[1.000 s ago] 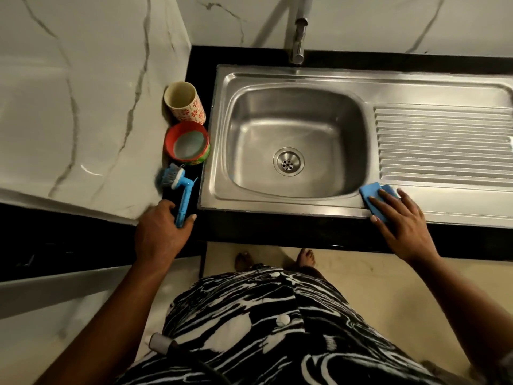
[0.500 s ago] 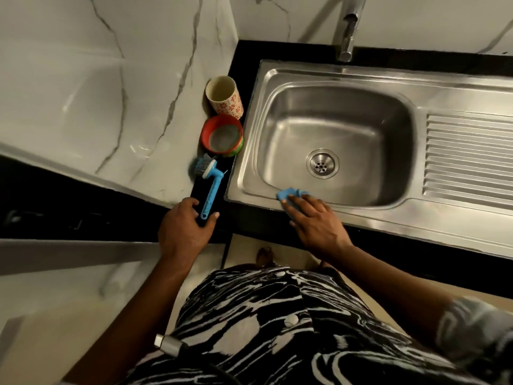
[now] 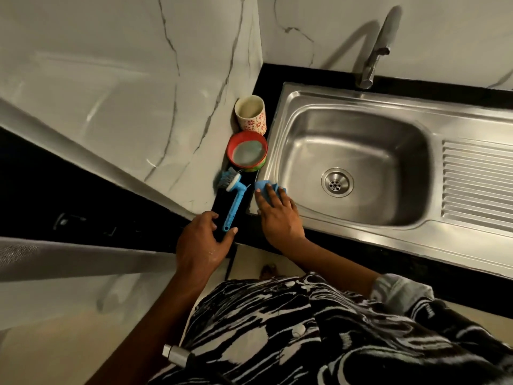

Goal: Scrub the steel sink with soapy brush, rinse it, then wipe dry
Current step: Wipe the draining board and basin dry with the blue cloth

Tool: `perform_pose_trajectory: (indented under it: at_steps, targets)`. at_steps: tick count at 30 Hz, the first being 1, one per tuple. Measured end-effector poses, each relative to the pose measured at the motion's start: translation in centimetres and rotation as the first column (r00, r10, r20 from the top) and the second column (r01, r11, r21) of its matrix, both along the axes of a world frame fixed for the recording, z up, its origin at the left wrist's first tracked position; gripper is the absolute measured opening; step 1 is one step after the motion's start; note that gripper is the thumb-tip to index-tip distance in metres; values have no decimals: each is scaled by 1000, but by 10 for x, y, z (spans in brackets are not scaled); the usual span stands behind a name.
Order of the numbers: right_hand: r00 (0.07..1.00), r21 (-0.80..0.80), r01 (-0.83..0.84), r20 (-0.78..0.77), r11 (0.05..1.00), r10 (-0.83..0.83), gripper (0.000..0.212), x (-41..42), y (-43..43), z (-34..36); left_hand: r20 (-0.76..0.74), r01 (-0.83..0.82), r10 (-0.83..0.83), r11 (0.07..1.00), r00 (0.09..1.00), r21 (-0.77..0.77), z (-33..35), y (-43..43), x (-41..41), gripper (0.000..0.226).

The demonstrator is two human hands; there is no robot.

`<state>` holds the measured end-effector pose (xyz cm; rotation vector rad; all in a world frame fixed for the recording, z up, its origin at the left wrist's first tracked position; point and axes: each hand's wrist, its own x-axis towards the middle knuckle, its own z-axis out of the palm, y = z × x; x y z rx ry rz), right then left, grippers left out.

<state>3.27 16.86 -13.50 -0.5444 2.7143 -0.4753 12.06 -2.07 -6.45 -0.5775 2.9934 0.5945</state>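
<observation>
The steel sink (image 3: 291, 98) has a dry-looking basin with its drain (image 3: 337, 182) in the middle. My right hand (image 3: 279, 219) presses a blue cloth (image 3: 263, 187) flat on the sink's front left corner, fingers straight. The blue-handled brush (image 3: 235, 202) lies on the black counter strip left of the sink, bristles pointing away from me. My left hand (image 3: 202, 243) rests on the counter's front edge. The handle's end sits between its thumb and forefinger, without a clear grip.
A red bowl (image 3: 231, 145) of soapy water and a flowered cup (image 3: 256, 122) stand behind the brush against the marble wall. The tap (image 3: 372, 62) hangs over the basin's back rim. A ribbed drainboard (image 3: 477, 179) extends to the right.
My right hand has slid the blue cloth left along the sink's front rim, from beside the drainboard to the front left corner. Left hand and brush stayed put.
</observation>
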Motion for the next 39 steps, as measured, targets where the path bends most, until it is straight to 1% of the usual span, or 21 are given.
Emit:
perform_pose_trajectory:
  at_steps: [3, 5, 7, 8, 9, 12, 16, 18, 22, 25, 27, 29, 30, 31, 32, 33, 34, 35, 37, 38, 39]
  targets:
    - [997, -97, 55, 51, 994, -51, 54, -25, 5, 4, -16, 61, -61, 998, 998, 29, -2, -2, -2, 57]
    - [999, -127, -14, 41, 992, 20, 53, -29, 19, 3, -61, 116, -113, 993, 992, 37, 0, -2, -3, 55]
    - [985, -71, -168, -56, 983, 165, 55, -14, 32, -3, -92, 162, -157, 986, 983, 46, -1, -3, -4, 54]
    - [972, -16, -223, -82, 975, 221, 58, -2, 36, -3, -96, 183, -178, 982, 979, 48, -3, -4, -4, 54]
    - [967, 27, -239, -82, 971, 240, 60, 7, 36, -6, -93, 204, -199, 978, 976, 47, -4, -4, -6, 54]
    - [985, 53, -154, -65, 987, 157, 62, 11, 20, -6, -62, 271, -270, 963, 961, 2, -11, 1, -11, 51]
    - [1000, 35, 10, 13, 999, -10, 69, -4, -12, -1, -13, 329, -333, 935, 943, -130, -16, 11, -21, 46]
    - [997, 28, 69, 22, 997, -69, 70, -12, -20, 1, -18, 336, -345, 924, 938, -180, -13, 16, -33, 45]
    - [993, 9, 102, 51, 995, -102, 82, -24, -23, -5, -51, 386, -406, 896, 913, -220, 8, 29, -79, 50]
    - [993, -28, 86, 80, 996, -84, 86, -29, -19, -3, 48, 434, -437, 863, 898, -260, 25, 39, -129, 67]
    - [993, -44, 82, 88, 996, -78, 82, -32, -16, -3, 87, 439, -435, 844, 896, -307, 33, 45, -159, 76]
    - [995, -81, 82, 68, 993, -77, 75, -36, -14, -8, 122, 434, -418, 837, 900, -333, 40, 49, -180, 72]
    - [996, -126, 87, 33, 988, -84, 70, -38, -13, -8, 143, 426, -402, 835, 904, -349, 42, 51, -186, 68]
    - [994, -205, 111, 5, 972, -113, 64, -41, -12, -9, 165, 415, -380, 836, 910, -360, 43, 52, -190, 64]
    - [985, -324, 170, 16, 931, -174, 57, -49, -7, -10, 183, 401, -358, 840, 916, -365, 43, 54, -195, 60]
    - [959, -448, 280, 98, 849, -265, 49, -56, -1, -7, 201, 387, -335, 847, 921, -364, 41, 54, -197, 56]
    - [911, -543, 413, 223, 731, -348, 43, -68, 9, -3, 212, 375, -316, 852, 925, -365, 39, 54, -200, 51]
    - [845, -584, 535, 362, 610, -395, 40, -79, 20, 3, 216, 367, -305, 856, 927, -364, 37, 53, -201, 46]
    - [695, -570, 718, 621, 399, -363, 33, -102, 45, 19, 228, 357, -292, 868, 929, -344, 32, 52, -201, 39]
    - [630, -551, 776, 700, 307, -336, 31, -116, 56, 25, 225, 350, -286, 872, 932, -342, 29, 52, -200, 35]
    - [595, -543, 804, 727, 243, -342, 30, -133, 66, 28, 221, 342, -279, 873, 935, -347, 27, 53, -200, 32]
